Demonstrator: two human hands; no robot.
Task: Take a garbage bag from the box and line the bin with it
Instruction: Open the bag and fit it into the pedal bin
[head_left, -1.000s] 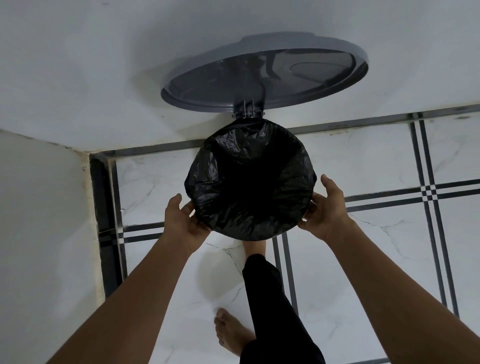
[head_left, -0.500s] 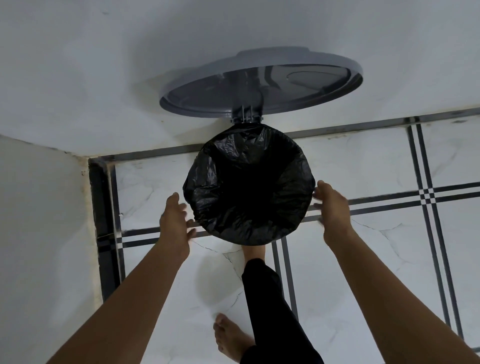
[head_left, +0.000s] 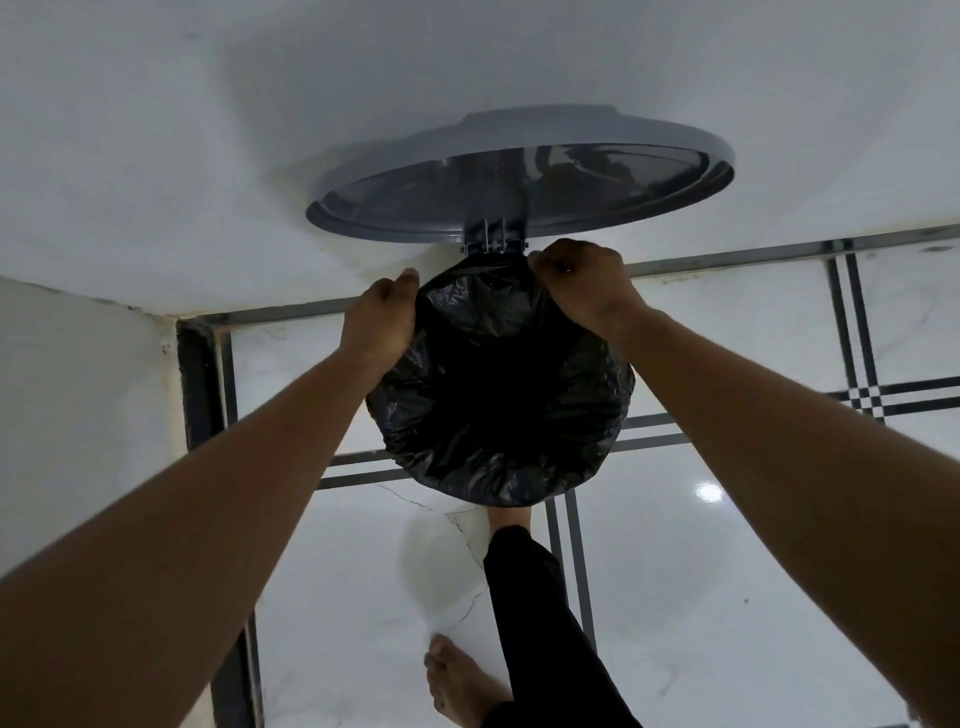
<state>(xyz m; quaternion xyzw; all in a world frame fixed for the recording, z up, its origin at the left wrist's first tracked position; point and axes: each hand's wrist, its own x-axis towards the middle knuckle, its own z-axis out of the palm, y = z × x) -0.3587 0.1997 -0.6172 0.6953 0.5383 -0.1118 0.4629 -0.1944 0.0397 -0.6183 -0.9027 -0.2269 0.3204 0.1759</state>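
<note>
The black garbage bag (head_left: 498, 405) already covers the pedal bin's mouth. At 10 o'clock the left hand (head_left: 376, 325) presses flat; at 1 o'clock the right hand (head_left: 584, 291) pinches the hem. Tuck evenly beneath the raised lid (head_left: 519, 176), avoiding its hinge (head_left: 493, 241).

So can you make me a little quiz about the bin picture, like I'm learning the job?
1. True or false: the grey lid is shut over the bin.
2. What colour is the garbage bag?
3. Which hand pinches the bag's edge beside the hinge: A left hand, B right hand?

Key: 1 false, it stands open. 2 black. 3 B.
</note>
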